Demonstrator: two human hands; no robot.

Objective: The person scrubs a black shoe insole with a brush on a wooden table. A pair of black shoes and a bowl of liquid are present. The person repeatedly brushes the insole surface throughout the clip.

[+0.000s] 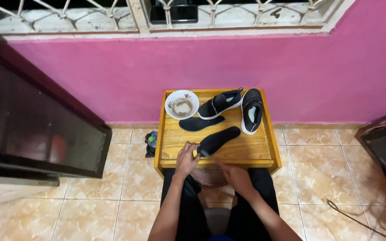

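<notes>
Wooden table on tan tiled floor, pink wall, barred window

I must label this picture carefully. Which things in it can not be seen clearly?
- Head view: right hand is motion-blurred; whether it holds something is unclear.
- Bowl contents: too small to identify.
- Dark object on floor: partly hidden by the wooden table.
- Cable: cut off by the bottom edge.
</notes>
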